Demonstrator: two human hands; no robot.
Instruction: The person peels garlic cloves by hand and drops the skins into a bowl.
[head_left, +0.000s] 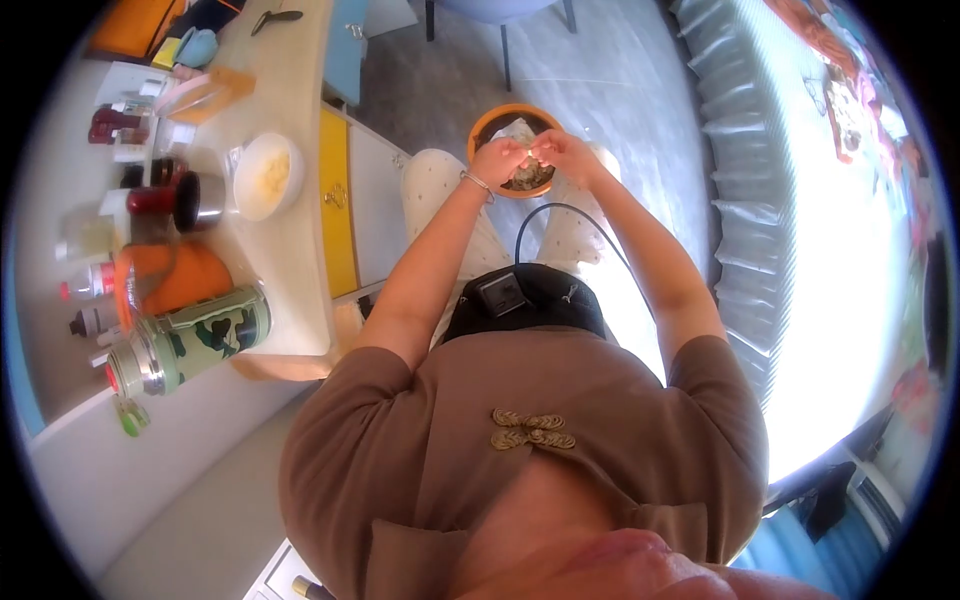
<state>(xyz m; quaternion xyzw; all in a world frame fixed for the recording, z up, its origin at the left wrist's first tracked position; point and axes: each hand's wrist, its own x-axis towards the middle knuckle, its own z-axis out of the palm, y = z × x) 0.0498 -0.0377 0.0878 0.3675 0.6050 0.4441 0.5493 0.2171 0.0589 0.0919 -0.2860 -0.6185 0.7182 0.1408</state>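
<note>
Both hands meet over an orange-rimmed bin (478, 126) that stands on the floor between the knees. My left hand (500, 160), with a bracelet at its wrist, has its fingers pinched together. Opposite it, my right hand (562, 154) is closed too, its fingertips touching those of the left. A small pale thing shows between the fingertips, too small to name. Inside the bin lie a whitish crumpled piece (517, 129) and brownish scraps (528, 178).
At the left, a wooden desk (290, 90) holds a white bowl (268, 177) with yellowish contents, a camouflage thermos (215, 335), an orange bag (180, 278) and several bottles. A chair (495, 8) stands ahead. A bed (790, 220) is at the right.
</note>
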